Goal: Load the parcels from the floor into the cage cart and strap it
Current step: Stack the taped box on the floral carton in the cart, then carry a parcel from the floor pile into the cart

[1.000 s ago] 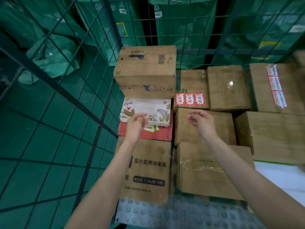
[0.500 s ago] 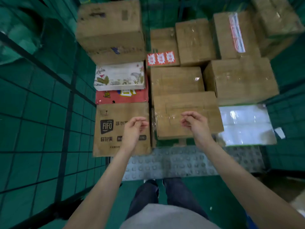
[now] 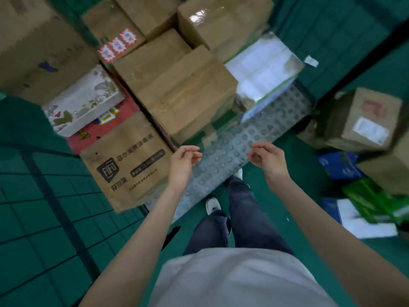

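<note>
The cage cart's studded grey floor carries several parcels: a printed brown box at the front left, a taped brown box beside it, a floral white box on a red one, and a shiny white pack. My left hand and my right hand hover empty over the cart's front edge, fingers loosely curled. More parcels lie on the floor at the right: a brown box, a blue one, and a green one on a white one.
The cart's green mesh side wall stands at the left. Green floor runs between the cart and the floor parcels. My legs and shoes stand right at the cart's front edge.
Both hands have drawn back from above the stacked boxes to the cart's front edge. The view has swung down and to the right, bringing the floor parcels into sight.
</note>
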